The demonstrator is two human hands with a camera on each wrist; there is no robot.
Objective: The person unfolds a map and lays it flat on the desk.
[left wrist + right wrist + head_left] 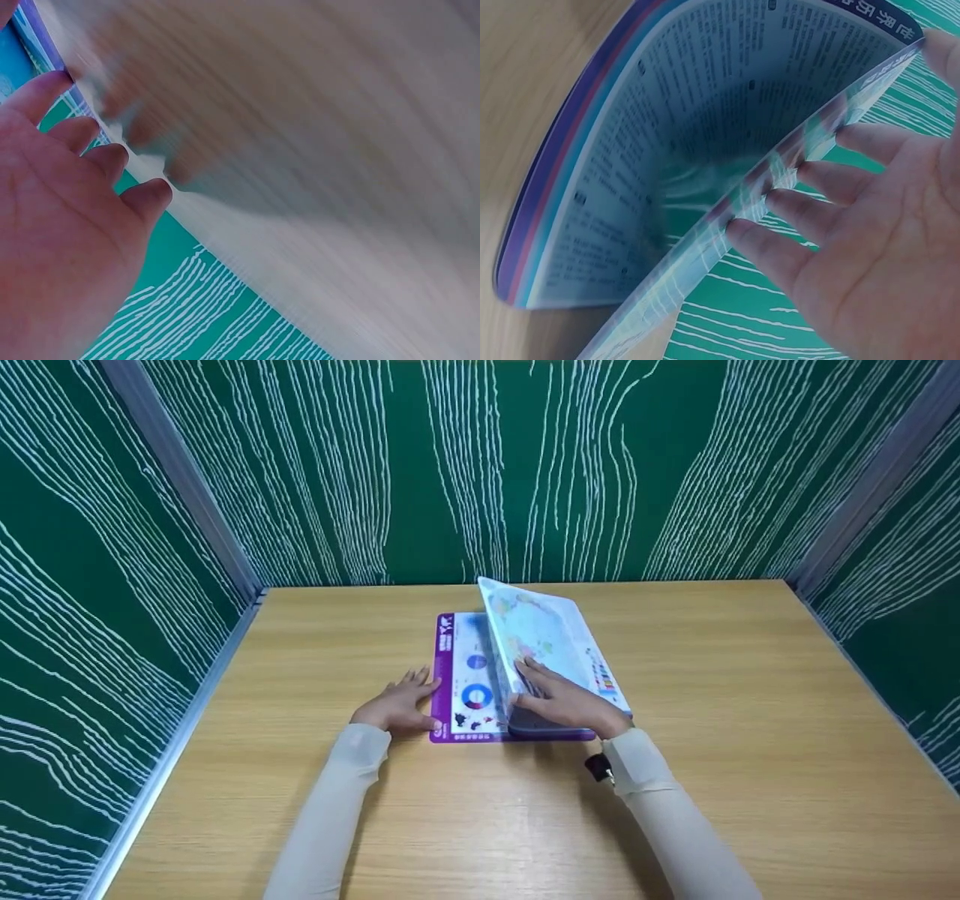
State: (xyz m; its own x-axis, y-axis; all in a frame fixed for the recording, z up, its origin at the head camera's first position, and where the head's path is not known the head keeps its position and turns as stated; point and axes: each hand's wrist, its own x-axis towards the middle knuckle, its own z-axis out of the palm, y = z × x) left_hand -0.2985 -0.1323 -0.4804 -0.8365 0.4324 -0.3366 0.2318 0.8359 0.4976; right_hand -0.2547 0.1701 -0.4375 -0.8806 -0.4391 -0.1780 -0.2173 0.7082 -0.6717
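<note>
In the head view a folded laminated map (566,634) lies on the table, its upper leaf lifted and slanting, with a world map on the outer face. Beneath it shows a purple-bordered leaf (442,682) with round diagrams. My right hand (559,701) touches the lifted leaf near its free edge. In the right wrist view its fairly straight fingertips meet the glossy outer face, and an inner side (697,97) of dense text bends away. My left hand (401,705) rests at the purple left border, fingers extended, thumb at the near corner.
The wooden table (315,645) surrounds the map. Green panels (510,472) with white wavy lines stand at the back and sides, joined by grey posts (180,472). A dark band (598,767) sits at the right wrist.
</note>
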